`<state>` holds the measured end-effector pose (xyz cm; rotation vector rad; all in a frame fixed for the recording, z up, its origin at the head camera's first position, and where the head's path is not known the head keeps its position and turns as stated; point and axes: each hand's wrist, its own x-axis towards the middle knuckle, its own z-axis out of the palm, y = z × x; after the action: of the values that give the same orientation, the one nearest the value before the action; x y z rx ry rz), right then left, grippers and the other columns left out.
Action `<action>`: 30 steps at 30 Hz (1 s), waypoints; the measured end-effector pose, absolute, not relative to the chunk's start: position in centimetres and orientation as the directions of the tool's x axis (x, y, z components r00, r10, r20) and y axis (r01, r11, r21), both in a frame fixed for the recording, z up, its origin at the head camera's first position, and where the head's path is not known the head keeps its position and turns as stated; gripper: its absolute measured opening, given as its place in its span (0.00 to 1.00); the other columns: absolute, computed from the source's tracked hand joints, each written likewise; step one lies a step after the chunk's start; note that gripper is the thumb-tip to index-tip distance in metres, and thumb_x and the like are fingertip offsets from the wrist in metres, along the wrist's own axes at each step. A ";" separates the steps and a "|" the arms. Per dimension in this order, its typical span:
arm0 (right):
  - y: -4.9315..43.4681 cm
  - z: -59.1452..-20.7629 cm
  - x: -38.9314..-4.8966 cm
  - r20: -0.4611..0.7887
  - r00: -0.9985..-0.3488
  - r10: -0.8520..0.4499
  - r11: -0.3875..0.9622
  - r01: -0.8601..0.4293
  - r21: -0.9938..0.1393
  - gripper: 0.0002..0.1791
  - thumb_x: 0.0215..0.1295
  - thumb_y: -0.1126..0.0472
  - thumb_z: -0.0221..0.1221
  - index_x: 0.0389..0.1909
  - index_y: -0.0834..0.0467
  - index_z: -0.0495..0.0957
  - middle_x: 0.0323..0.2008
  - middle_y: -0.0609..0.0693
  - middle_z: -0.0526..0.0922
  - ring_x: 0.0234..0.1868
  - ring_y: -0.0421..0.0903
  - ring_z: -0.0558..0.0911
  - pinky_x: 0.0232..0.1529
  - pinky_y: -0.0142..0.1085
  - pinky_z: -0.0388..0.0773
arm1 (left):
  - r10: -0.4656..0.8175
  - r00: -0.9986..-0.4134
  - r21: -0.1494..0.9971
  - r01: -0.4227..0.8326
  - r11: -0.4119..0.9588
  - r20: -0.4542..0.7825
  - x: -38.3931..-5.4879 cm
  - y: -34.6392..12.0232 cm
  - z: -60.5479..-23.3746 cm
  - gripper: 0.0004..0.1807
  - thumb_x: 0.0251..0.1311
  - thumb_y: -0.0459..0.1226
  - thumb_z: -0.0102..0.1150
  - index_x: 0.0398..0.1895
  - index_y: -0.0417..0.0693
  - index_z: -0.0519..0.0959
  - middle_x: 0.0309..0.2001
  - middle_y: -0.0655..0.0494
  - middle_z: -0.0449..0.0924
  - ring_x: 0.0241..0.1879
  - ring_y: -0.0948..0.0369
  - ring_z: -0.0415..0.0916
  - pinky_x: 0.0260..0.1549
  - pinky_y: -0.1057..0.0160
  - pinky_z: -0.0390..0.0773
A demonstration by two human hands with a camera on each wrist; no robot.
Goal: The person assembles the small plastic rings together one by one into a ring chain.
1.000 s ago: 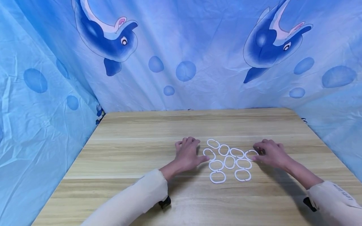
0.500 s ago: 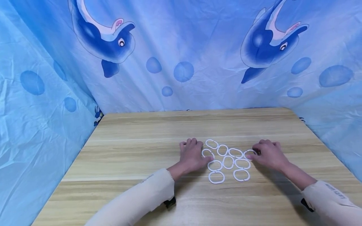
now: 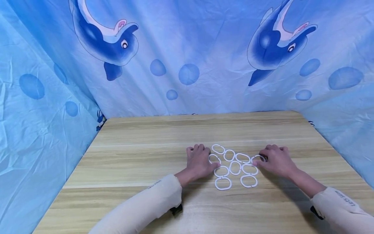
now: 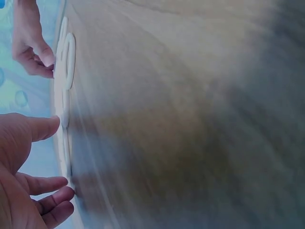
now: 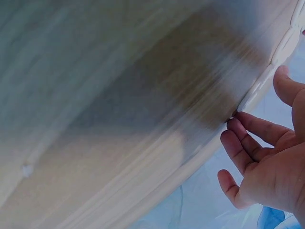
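Note:
Several white plastic oval links, each with a small gap, lie flat in a close cluster on the wooden table in the head view. My left hand [image 3: 198, 162] is at the cluster's left side, its thumb tip touching the leftmost link [image 3: 214, 154] and its fingers beyond. On the opposite side, my right hand [image 3: 276, 161] has thumb and index finger spread at the rightmost link [image 3: 258, 155]. In the left wrist view, the left thumb [image 4: 45, 128] meets the row of links edge-on. The right index finger [image 5: 262, 127] reaches a link's end in the right wrist view.
The wooden table [image 3: 140, 136] extends around the links, its back edge meeting a blue curtain [image 3: 163, 35] printed with dolphins and bubbles. Two lower links, one at left [image 3: 223, 189] and one at right [image 3: 249, 187], sit nearest the person. Dark wrist devices show under both sleeves.
My left hand has moved right, closer against the leftmost link. My right thumb has shifted slightly inward over the rightmost link. The links keep nearly the same arrangement; the head view has shifted a little.

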<state>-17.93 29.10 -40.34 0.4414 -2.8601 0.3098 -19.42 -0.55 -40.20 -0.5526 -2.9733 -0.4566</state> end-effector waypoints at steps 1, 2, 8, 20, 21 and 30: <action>29.1 -40.4 -17.9 0.259 -0.927 -0.273 0.932 -0.321 -0.166 0.26 0.50 0.42 0.70 0.36 0.61 0.84 0.33 0.54 0.80 0.38 0.56 0.77 0.42 0.59 0.62 | 0.340 -0.930 0.273 0.366 0.890 0.138 -19.4 -0.5 -40.2 0.29 0.50 0.61 0.65 0.42 0.47 0.79 0.37 0.58 0.70 0.44 0.57 0.64 0.55 0.48 0.54; 29.0 -40.4 -17.9 0.260 -0.925 -0.278 0.932 -0.325 -0.162 0.26 0.49 0.41 0.70 0.36 0.61 0.84 0.34 0.54 0.80 0.38 0.56 0.77 0.42 0.59 0.62 | 0.342 -0.929 0.271 0.368 0.889 0.139 -19.4 -0.5 -40.3 0.29 0.50 0.61 0.65 0.42 0.47 0.79 0.37 0.58 0.70 0.44 0.57 0.64 0.55 0.48 0.54; 29.1 -40.5 -17.9 0.251 -0.924 -0.288 0.924 -0.337 -0.181 0.24 0.52 0.45 0.70 0.39 0.62 0.84 0.34 0.54 0.80 0.37 0.54 0.77 0.42 0.58 0.62 | 0.345 -0.928 0.273 0.372 0.887 0.145 -19.6 -0.5 -40.4 0.29 0.49 0.61 0.66 0.43 0.48 0.80 0.36 0.59 0.70 0.43 0.57 0.64 0.56 0.48 0.54; 30.1 -40.1 -17.9 0.172 -0.925 -0.340 0.888 -0.376 -0.264 0.26 0.52 0.53 0.71 0.48 0.64 0.81 0.39 0.53 0.78 0.39 0.50 0.77 0.41 0.55 0.62 | 0.371 -0.919 0.297 0.395 0.869 0.138 -19.6 -0.8 -40.0 0.29 0.48 0.59 0.68 0.47 0.49 0.81 0.35 0.60 0.69 0.41 0.58 0.64 0.56 0.48 0.53; 30.1 -40.1 -17.9 0.170 -0.923 -0.347 0.886 -0.381 -0.262 0.26 0.52 0.53 0.71 0.49 0.64 0.81 0.39 0.52 0.78 0.39 0.50 0.76 0.40 0.55 0.62 | 0.374 -0.917 0.299 0.399 0.867 0.139 -19.6 -0.8 -40.0 0.29 0.49 0.58 0.68 0.47 0.49 0.81 0.35 0.60 0.69 0.41 0.58 0.64 0.57 0.48 0.53; 30.3 -40.5 -17.8 0.192 -0.907 -0.376 0.885 -0.412 -0.215 0.29 0.48 0.48 0.73 0.46 0.62 0.82 0.38 0.52 0.77 0.37 0.48 0.75 0.41 0.55 0.62 | 0.380 -0.916 0.287 0.402 0.869 0.132 -19.6 -0.7 -40.3 0.27 0.52 0.56 0.66 0.50 0.51 0.81 0.37 0.60 0.71 0.42 0.58 0.66 0.57 0.48 0.53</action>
<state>-17.75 30.33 -40.53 0.6114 -2.9088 0.3798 -19.65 -0.70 -40.25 -0.6216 -2.9679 -0.4796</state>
